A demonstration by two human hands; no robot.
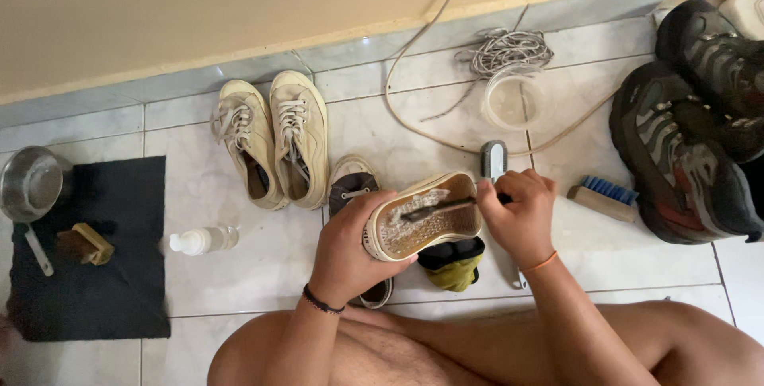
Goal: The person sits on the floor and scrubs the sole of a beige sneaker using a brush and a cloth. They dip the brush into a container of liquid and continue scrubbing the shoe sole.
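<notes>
My left hand (350,247) grips a cream sneaker (426,223) turned sole up, its tread wet and foamy. My right hand (521,215) holds a thin dark-handled brush (436,209) lying across that sole. Under the held shoe a dark sneaker (354,183) lies on the tiled floor, and a black and yellow-green cloth (454,267) sits below it. A grey brush (493,159) stands just beyond my right hand.
A pair of cream sneakers (274,143) stands by the wall. A spray bottle (203,240), black mat (95,251), metal pot (30,183) and wooden brush (83,244) are left. A clear tub (513,101), laces (505,52), blue-bristled brush (603,197) and hiking boots (688,155) are right.
</notes>
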